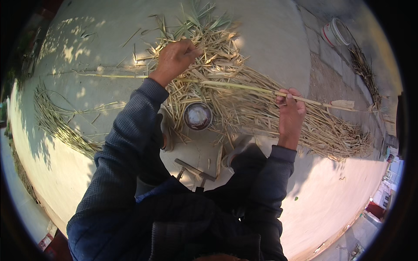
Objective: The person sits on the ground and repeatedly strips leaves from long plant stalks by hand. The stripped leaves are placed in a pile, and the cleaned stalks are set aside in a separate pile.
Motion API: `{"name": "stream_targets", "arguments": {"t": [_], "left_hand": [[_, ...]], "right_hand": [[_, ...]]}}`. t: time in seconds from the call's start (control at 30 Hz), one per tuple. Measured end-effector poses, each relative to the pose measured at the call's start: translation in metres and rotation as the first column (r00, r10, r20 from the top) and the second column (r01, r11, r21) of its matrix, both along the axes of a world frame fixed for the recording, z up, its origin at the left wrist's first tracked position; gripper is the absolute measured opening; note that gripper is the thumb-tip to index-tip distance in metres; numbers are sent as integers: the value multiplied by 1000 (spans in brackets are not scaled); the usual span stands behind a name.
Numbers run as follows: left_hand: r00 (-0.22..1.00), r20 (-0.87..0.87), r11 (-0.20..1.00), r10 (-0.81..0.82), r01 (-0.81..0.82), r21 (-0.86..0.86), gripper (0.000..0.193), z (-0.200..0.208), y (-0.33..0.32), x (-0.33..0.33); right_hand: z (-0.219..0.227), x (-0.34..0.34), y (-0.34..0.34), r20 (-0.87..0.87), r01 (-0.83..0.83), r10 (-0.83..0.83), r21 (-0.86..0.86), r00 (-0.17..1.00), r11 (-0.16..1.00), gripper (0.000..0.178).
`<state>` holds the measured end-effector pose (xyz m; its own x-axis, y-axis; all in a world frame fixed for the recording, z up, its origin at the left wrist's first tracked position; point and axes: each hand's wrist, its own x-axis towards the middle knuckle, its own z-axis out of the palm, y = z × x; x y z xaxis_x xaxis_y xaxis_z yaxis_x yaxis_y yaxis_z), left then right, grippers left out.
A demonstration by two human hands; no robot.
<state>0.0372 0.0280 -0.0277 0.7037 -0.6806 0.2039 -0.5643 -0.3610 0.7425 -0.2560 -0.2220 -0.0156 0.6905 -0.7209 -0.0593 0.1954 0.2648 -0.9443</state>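
Both hands clamped on one long reed stalk [244,87]: left hand [174,58] closed near its mid-length, right hand [289,108] pinching nearer the husked end. Stalk held just above the round bowl [198,116], long axis left to right, tip beyond the bowl's right. Stripped husks [217,52] heaped past the bowl; a bundle [331,130], possibly unstripped, right of it.

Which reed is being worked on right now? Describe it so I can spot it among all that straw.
Start at the big heap of dry reed stalks and husks on the pale concrete ground. Above it, one long stalk spans between the two hands, the left hand and the right hand. Unlike the loose, tangled pieces lying below, it is lifted, straight and gripped at both ends.
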Motion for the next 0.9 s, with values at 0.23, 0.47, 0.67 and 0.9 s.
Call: {"name": "stream_targets", "arguments": {"t": [0.23,0.47,0.67,0.9], "left_hand": [[779,614,982,-125,10,188,30,2,7,4],[923,-141,929,-358,368,47,27,18,0,-11],[919,-117,926,-377,371,-67,27,6,-35,-58],[871,-261,907,-416,379,-184,20,0,-49,-79]], "right_hand": [[-5,-3,-7,54,99,-100,32,994,995,24],[-1,-3,-11,-5,265,-265,23,964,964,28],[-2,34,50,-138,-207,208,24,968,978,30],[-5,51,67,-180,-174,194,120,964,977,23]]}}
